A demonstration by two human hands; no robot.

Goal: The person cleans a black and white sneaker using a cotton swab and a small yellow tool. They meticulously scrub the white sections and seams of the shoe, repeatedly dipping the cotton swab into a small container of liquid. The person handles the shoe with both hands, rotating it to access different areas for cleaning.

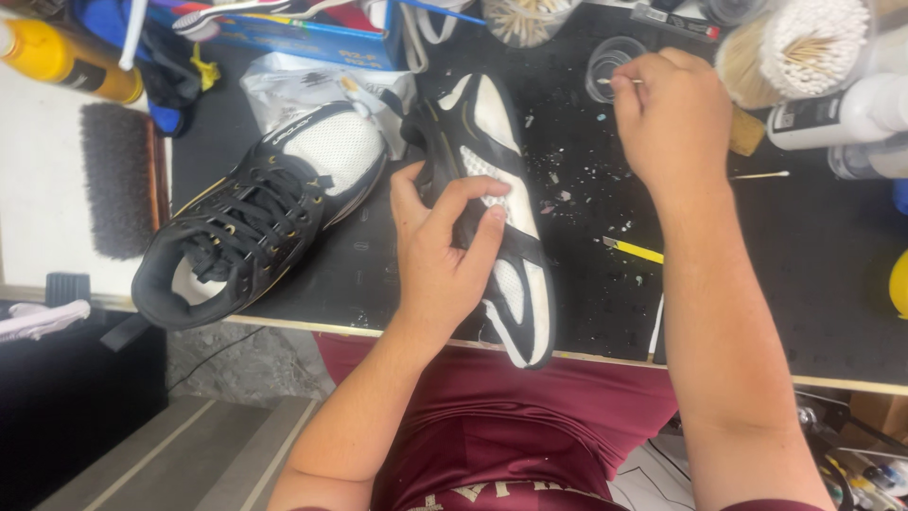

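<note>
At the table's (757, 284) front edge our left hand (445, 251) pinches the black-and-white shoe (497, 218), heel overhanging, while our right hand (672, 118) pinches 1 cotton swab (610, 81) over a small clear cup (610, 61); a loosened grip could drop the shoe.

Black-and-white sneaker (492, 189) (maroon shirt (501, 426))

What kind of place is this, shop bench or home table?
Probably a shoe cleaning or repair bench. The left hand steadies a black-and-white sneaker on a black work mat, the right hand holds a cotton swab, and a brush and swab tubs sit nearby.
</note>
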